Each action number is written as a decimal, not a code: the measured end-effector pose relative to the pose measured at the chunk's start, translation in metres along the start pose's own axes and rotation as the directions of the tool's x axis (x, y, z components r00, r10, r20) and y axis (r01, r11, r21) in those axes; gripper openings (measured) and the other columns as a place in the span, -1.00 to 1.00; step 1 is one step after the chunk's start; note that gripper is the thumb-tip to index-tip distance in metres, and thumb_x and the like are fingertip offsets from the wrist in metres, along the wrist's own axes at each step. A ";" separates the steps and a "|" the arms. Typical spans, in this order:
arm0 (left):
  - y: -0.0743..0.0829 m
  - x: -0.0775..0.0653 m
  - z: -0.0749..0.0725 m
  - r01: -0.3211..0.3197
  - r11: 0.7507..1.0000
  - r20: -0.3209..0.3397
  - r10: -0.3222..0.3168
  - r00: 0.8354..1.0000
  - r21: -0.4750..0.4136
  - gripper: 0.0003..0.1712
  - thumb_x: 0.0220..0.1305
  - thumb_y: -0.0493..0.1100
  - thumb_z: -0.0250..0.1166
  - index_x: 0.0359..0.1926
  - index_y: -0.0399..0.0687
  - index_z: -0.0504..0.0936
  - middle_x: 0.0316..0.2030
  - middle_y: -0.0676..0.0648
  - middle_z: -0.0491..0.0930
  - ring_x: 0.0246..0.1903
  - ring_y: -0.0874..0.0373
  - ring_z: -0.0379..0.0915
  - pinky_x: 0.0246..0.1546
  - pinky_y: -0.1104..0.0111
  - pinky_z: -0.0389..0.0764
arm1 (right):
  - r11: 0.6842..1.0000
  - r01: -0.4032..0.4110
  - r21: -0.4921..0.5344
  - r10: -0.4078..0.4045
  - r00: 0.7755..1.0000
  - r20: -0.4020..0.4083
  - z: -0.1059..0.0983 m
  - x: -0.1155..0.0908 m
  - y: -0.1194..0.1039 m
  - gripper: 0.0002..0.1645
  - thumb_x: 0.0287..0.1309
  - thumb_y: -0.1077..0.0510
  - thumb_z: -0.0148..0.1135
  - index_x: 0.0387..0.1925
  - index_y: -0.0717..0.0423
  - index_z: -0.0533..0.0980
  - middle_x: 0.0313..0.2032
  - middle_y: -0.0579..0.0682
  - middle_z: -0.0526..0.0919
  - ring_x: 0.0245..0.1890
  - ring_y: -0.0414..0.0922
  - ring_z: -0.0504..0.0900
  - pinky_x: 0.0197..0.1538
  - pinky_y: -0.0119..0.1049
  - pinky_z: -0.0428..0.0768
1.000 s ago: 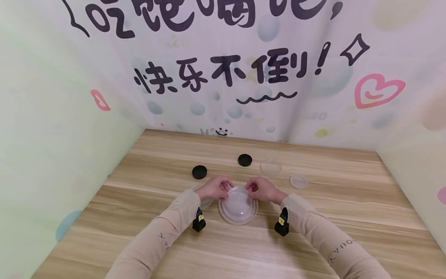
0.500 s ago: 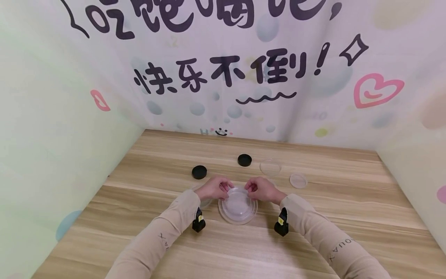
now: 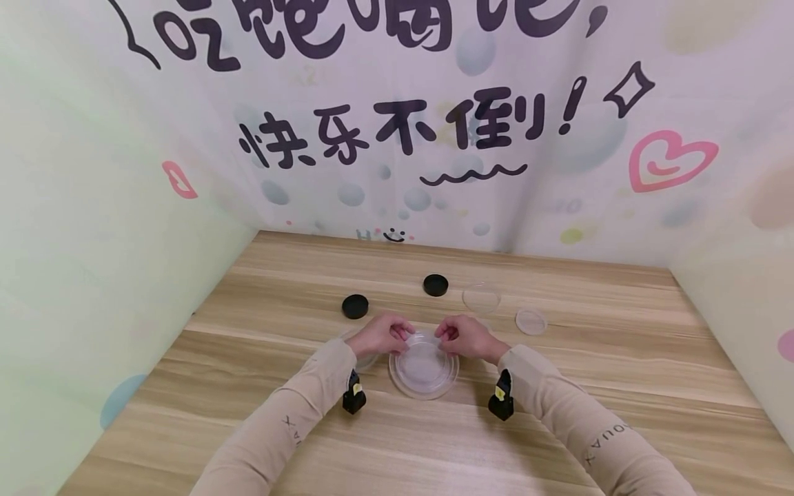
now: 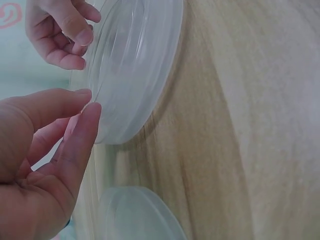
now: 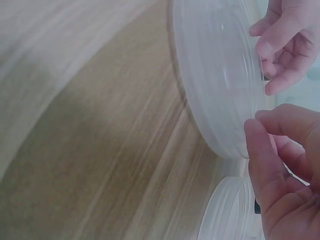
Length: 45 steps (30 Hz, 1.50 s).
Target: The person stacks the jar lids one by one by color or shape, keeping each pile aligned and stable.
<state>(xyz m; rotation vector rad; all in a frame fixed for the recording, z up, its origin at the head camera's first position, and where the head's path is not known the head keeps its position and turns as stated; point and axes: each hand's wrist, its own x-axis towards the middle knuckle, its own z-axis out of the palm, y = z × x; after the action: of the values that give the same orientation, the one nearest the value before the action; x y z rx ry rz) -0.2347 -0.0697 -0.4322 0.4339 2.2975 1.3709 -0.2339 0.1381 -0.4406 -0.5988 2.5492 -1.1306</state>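
Note:
At the middle of the table lies a stack of clear round plastic dishes, one within or upon another; how many I cannot tell. My left hand pinches the upper dish's rim at the far left, thumb against forefinger. On the far right of that rim, my right hand pinches in the same manner. The left wrist view shows the clear upper dish close to the fingertips, its rim thin. In the right wrist view, the clear dish reaches the right fingertips too.
Two black round caps lie behind the hands. Further right are a large clear disc and a smaller one. Another clear dish sits partly hidden by the left forearm. A printed cloth hangs at the back.
Both hands stay almost in place at the rim. Only the rings and glints seen in the clear upper dish shift slightly.

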 end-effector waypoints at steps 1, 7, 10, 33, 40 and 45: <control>0.000 0.000 0.000 0.005 1.000 -0.002 -0.005 1.000 -0.006 -0.65 -0.08 -0.52 0.24 -0.16 -0.42 0.52 -0.37 -0.21 0.48 -0.41 0.14 0.41 -0.46 0.36 0.58 | 1.000 0.000 0.001 0.000 1.000 0.001 0.000 0.000 0.000 -0.83 -0.05 0.34 0.20 -0.34 0.33 0.49 -0.55 -0.05 0.49 -0.58 -0.24 0.49 -0.50 -0.43 0.50; -0.012 0.006 -0.005 -0.032 0.999 0.017 0.033 0.999 -0.033 -0.70 -0.05 -0.40 0.30 -0.19 -0.30 0.56 -0.43 -0.12 0.49 -0.42 0.13 0.47 -0.48 0.37 0.58 | 1.000 -0.015 0.027 0.015 1.000 -0.001 -0.001 -0.001 -0.004 -0.86 0.04 0.31 0.13 -0.33 0.33 0.50 -0.53 -0.02 0.51 -0.60 -0.21 0.51 -0.50 -0.39 0.53; -0.015 0.007 -0.007 -0.033 0.999 0.021 0.034 0.999 -0.027 -0.72 -0.02 -0.36 0.30 -0.19 -0.26 0.57 -0.44 -0.10 0.50 -0.44 0.14 0.47 -0.47 0.37 0.57 | 0.999 -0.015 0.034 0.015 1.000 -0.004 -0.001 -0.002 -0.005 -0.86 0.05 0.30 0.13 -0.33 0.33 0.50 -0.52 -0.02 0.52 -0.59 -0.20 0.52 -0.50 -0.39 0.53; -0.019 -0.016 -0.045 -0.097 0.995 -0.081 0.095 0.992 -0.010 -0.65 0.07 -0.40 0.19 -0.07 -0.43 0.47 -0.36 -0.19 0.51 -0.44 0.17 0.47 -0.41 0.34 0.57 | 0.991 0.030 0.132 -0.029 1.000 -0.006 0.005 0.018 -0.031 -0.75 0.11 0.26 0.08 -0.21 0.39 0.47 -0.40 0.18 0.55 -0.51 -0.11 0.52 -0.45 -0.28 0.57; -0.030 -0.029 -0.060 -0.096 0.995 -0.149 0.095 0.984 0.002 -0.66 0.09 -0.38 0.18 -0.06 -0.42 0.46 -0.34 -0.18 0.50 -0.37 0.12 0.46 -0.36 0.26 0.56 | 0.989 0.087 0.118 -0.088 0.996 0.002 0.016 0.036 -0.046 -0.78 0.09 0.29 0.10 -0.24 0.39 0.49 -0.40 0.20 0.57 -0.54 -0.16 0.52 -0.47 -0.35 0.57; -0.039 -0.041 -0.069 -0.072 0.997 -0.212 0.073 0.974 0.015 -0.67 0.08 -0.37 0.19 -0.09 -0.43 0.47 -0.32 -0.20 0.51 -0.32 0.05 0.46 -0.32 0.30 0.55 | 0.988 0.152 0.042 -0.152 0.988 -0.001 0.024 0.049 -0.055 -0.81 0.07 0.29 0.10 -0.29 0.36 0.51 -0.46 0.07 0.58 -0.55 -0.21 0.52 -0.47 -0.46 0.52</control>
<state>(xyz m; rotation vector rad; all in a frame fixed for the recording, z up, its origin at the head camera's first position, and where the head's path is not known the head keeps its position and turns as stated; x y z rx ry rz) -0.2363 -0.1593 -0.4298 0.3937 2.4803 1.5100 -0.2523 0.0661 -0.4191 -0.7946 2.5065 -1.2290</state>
